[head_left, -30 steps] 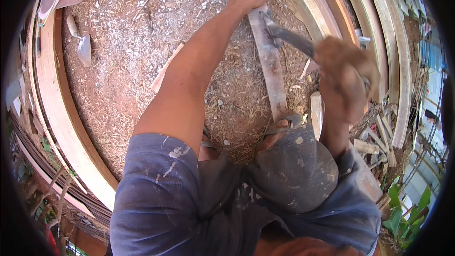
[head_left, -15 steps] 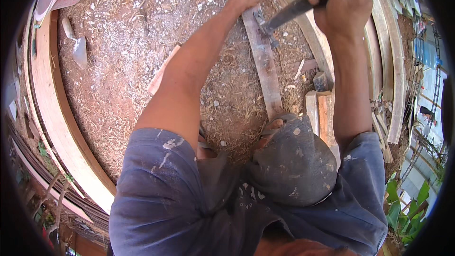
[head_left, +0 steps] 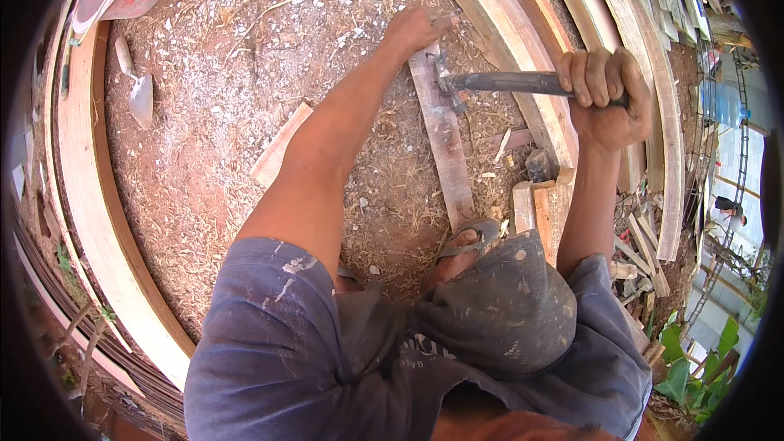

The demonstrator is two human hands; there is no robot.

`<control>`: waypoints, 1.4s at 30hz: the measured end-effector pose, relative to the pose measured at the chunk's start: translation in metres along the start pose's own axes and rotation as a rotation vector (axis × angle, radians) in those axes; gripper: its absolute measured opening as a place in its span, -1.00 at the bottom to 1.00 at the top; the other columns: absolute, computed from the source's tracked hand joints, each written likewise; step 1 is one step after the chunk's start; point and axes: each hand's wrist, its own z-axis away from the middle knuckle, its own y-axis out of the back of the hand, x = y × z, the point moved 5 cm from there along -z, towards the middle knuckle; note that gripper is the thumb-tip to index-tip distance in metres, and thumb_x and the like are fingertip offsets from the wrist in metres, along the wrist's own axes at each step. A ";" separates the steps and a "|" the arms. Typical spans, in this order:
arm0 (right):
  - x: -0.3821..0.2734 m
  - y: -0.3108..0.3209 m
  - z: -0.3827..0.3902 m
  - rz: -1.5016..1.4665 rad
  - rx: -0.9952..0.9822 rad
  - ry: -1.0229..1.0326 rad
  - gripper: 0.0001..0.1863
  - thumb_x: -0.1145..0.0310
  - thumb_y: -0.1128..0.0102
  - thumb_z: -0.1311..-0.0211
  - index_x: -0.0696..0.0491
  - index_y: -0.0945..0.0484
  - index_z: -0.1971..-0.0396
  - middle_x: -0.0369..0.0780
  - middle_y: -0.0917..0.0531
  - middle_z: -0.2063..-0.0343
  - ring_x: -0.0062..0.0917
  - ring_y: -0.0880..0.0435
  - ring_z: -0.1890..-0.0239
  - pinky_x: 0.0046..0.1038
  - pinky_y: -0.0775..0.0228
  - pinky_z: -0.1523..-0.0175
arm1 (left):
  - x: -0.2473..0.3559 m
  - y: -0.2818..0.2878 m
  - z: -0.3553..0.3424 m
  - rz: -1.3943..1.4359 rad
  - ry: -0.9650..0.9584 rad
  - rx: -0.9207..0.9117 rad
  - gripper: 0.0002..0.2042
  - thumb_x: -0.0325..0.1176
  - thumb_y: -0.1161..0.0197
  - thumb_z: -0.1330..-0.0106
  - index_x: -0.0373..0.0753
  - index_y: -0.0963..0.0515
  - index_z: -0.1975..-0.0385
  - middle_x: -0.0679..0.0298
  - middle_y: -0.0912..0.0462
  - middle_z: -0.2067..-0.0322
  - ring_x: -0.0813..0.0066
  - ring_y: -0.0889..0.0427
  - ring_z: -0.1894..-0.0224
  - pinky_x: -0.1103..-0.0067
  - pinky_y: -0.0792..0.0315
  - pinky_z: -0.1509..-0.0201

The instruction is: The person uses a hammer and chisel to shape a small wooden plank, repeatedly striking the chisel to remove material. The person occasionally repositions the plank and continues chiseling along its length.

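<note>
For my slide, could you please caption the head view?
Left hand steadies a plank; right hand swings a hammer.
</note>
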 end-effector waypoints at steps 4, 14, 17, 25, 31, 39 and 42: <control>0.014 -0.007 -0.037 -0.097 0.066 -0.150 -0.60 0.22 0.20 -0.46 -0.13 -0.16 0.68 -0.41 -0.20 0.76 -0.62 -0.19 0.65 -0.43 -0.16 0.34 | -0.029 -0.014 -0.004 0.052 -0.226 0.212 -0.27 0.42 0.13 -0.35 -0.13 -0.68 0.04 -0.01 -0.68 0.03 -0.03 -0.61 -0.08 0.15 -0.40 -0.26; -0.005 -0.010 0.019 0.025 0.003 0.135 -0.63 0.30 0.06 -0.44 0.04 -0.28 0.64 -0.26 -0.36 0.71 -0.55 -0.26 0.67 -0.39 -0.16 0.49 | 0.005 -0.006 -0.021 -0.050 -0.113 0.223 -0.32 0.38 0.09 -0.35 -0.11 -0.74 0.13 -0.12 -0.69 0.13 -0.15 -0.62 -0.01 0.14 -0.43 -0.20; 0.004 -0.016 -0.004 -0.012 0.008 0.065 -0.67 0.40 0.01 -0.37 0.08 -0.31 0.65 -0.24 -0.35 0.74 -0.54 -0.31 0.68 -0.44 -0.15 0.53 | -0.005 -0.015 -0.012 -0.026 -0.136 0.197 -0.32 0.39 0.04 -0.32 -0.12 -0.74 0.13 -0.15 -0.69 0.14 -0.17 -0.64 0.03 0.14 -0.45 -0.16; -0.027 -0.001 0.050 0.034 0.047 0.185 -0.64 0.20 0.17 -0.48 -0.03 -0.29 0.58 -0.31 -0.32 0.68 -0.54 -0.29 0.61 -0.35 -0.22 0.33 | 0.043 -0.014 -0.010 -0.007 -0.213 0.254 -0.32 0.35 0.01 -0.32 -0.23 -0.72 0.20 -0.08 -0.72 0.19 -0.13 -0.67 0.08 0.19 -0.48 -0.12; 0.009 -0.010 -0.025 0.316 0.140 -0.029 -0.56 0.18 0.10 -0.46 -0.06 -0.22 0.69 -0.33 -0.25 0.77 -0.57 -0.25 0.69 -0.42 -0.20 0.38 | -0.005 -0.003 -0.014 -0.072 -0.271 0.307 -0.38 0.28 0.01 -0.36 -0.20 -0.73 0.23 -0.05 -0.72 0.21 -0.13 -0.66 0.10 0.17 -0.49 -0.05; -0.017 -0.011 0.050 0.073 0.042 0.164 -0.63 0.16 0.11 -0.45 -0.07 -0.28 0.61 -0.33 -0.35 0.70 -0.56 -0.31 0.64 -0.38 -0.20 0.33 | 0.016 -0.017 -0.014 -0.022 -0.254 0.201 -0.34 0.27 -0.04 -0.31 -0.31 -0.65 0.08 -0.15 -0.62 0.01 -0.10 -0.58 -0.09 0.23 -0.43 -0.21; -0.011 -0.013 0.028 0.038 -0.025 0.132 -0.63 0.18 0.11 -0.42 -0.08 -0.21 0.64 -0.38 -0.23 0.77 -0.60 -0.23 0.69 -0.43 -0.12 0.44 | 0.013 0.013 -0.034 -0.154 -0.303 0.382 -0.25 0.36 -0.03 -0.31 -0.36 -0.68 0.13 -0.16 -0.60 -0.06 -0.20 -0.56 -0.13 0.20 -0.43 -0.25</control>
